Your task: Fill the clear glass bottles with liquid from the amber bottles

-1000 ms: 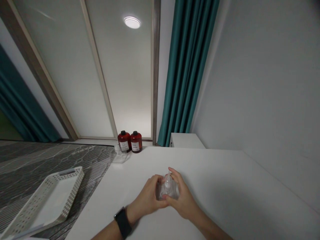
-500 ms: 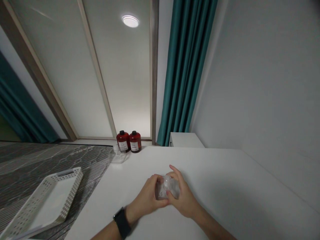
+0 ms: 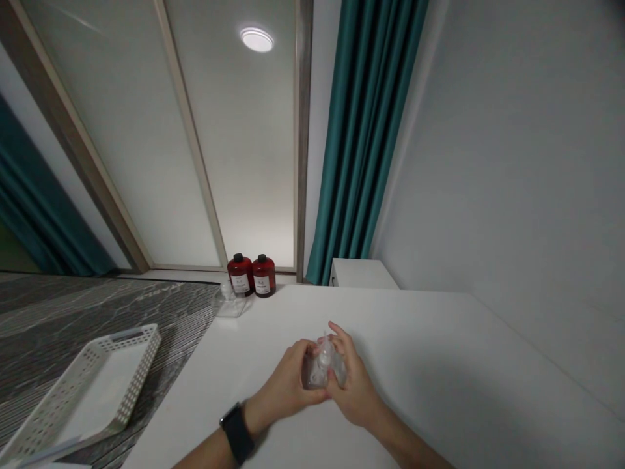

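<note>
Near the middle of the white table, a small clear plastic container point(image 3: 317, 376) sits between my two hands, with whitish, see-through material bunched up at its top. What this material is, I cannot make out. My left hand point(image 3: 287, 378), a dark watch on its wrist, wraps round the container's left side with the thumb along the near edge. From the right, my right hand point(image 3: 359, 387) grips it too; its thumb presses on the near front, and its index finger sticks up and away. Fingers hide much of the container's sides.
On the table's far left corner stand two dark red bottles point(image 3: 264, 277) with black caps and white labels, beside a clear tray point(image 3: 230, 308) holding a small clear item. A white perforated basket point(image 3: 124, 397) lies lower left. A white cabinet point(image 3: 364, 272) stands beyond the table.
The see-through material at the container's top now rises to a narrower peak between my hands. My right hand has shifted slightly to the left; my left hand keeps its grip.
</note>
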Motion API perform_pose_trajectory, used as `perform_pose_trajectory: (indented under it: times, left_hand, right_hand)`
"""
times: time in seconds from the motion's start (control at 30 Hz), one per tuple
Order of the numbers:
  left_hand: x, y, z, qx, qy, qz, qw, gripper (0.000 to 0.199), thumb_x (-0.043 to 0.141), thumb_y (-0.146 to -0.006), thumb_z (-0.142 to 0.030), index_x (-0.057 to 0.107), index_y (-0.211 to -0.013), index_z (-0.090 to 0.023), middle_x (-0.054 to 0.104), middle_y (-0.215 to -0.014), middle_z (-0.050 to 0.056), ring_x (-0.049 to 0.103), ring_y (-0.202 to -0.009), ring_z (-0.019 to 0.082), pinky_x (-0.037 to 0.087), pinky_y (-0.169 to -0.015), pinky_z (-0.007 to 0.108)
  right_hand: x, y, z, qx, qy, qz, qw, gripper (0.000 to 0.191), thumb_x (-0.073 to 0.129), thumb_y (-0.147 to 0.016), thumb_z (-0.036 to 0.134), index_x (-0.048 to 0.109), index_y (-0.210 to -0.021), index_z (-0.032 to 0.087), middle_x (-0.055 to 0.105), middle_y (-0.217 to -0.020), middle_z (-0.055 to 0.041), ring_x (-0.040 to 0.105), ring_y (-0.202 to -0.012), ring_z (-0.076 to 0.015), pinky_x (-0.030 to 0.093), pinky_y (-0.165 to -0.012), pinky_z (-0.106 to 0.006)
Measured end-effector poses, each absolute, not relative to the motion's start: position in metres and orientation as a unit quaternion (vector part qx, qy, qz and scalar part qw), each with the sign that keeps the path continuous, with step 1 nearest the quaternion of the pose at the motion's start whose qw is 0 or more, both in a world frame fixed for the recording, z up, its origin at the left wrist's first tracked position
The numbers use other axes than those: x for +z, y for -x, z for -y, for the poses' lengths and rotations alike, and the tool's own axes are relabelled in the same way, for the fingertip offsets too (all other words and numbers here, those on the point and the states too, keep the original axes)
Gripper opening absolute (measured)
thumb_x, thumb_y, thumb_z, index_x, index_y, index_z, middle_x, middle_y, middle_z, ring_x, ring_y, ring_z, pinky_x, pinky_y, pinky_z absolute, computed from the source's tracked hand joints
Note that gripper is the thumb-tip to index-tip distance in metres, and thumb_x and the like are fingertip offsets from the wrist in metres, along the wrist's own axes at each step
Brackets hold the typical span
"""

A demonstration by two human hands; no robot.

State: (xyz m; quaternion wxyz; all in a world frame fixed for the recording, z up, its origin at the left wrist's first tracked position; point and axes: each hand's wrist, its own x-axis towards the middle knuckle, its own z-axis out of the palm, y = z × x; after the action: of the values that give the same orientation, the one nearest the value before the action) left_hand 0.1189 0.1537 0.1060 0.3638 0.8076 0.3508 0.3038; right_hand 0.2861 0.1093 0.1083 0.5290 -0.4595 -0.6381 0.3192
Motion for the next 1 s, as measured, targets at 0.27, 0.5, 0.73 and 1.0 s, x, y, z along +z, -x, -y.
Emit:
perform_pose_trajectory:
  times: [0.27,0.5,0.73,1.0]
  left_hand:
    - [0.1046,-0.1184,-0.1536,0.295,-0.808,-0.360,0.362,0.049,0.083,-0.070,-0.030,0.054,-0.108,-0.020,0.063,-0.107,0.007,0.058,-0.095,0.026,0.049,-0.085,0.038]
    - [0.1047,-0.1183,-0.1546,0.287,-0.806,-0.366,0.366,0.054,0.084,-0.067,-0.027,0.053,-0.110,-0.021,0.062,-0.111,0.008,0.057,-0.100,0.027,0.047,-0.089,0.039]
    - [0.1037,-0.1187,-0.1543,0.292,-0.810,-0.363,0.356,0.050,0.082,-0.070,-0.029,0.054,-0.109,-0.020,0.063,-0.109,0.008,0.057,-0.096,0.026,0.047,-0.085,0.038]
    - [0.1054,-0.1178,-0.1541,0.286,-0.807,-0.366,0.364,0.055,0.086,-0.066,-0.026,0.054,-0.110,-0.020,0.063,-0.112,0.008,0.057,-0.100,0.027,0.046,-0.089,0.039]
  right_hand:
    - [0.1066,-0.2834,-0.1084,0.279,0.514,0.616,0.528,0.074,0.061,-0.074,0.015,0.034,-0.143,0.023,0.059,-0.110,-0.0056,0.063,-0.101,-0.0216,0.052,-0.096,-0.039]
    - [0.1038,-0.2889,-0.1061,0.299,0.436,0.654,0.541,0.069,0.046,-0.075,0.008,0.033,-0.141,0.024,0.062,-0.124,-0.0092,0.060,-0.117,-0.0223,0.046,-0.106,-0.042]
    - [0.1079,-0.2878,-0.1069,0.239,0.505,0.653,0.511,0.037,0.057,-0.083,0.019,0.054,-0.120,0.021,0.064,-0.112,-0.0078,0.064,-0.106,-0.0234,0.052,-0.096,-0.037]
    - [0.1038,-0.2894,-0.1054,0.199,0.491,0.666,0.526,0.053,0.049,-0.095,0.021,0.038,-0.146,0.025,0.061,-0.131,-0.0093,0.061,-0.119,-0.0236,0.049,-0.102,-0.037]
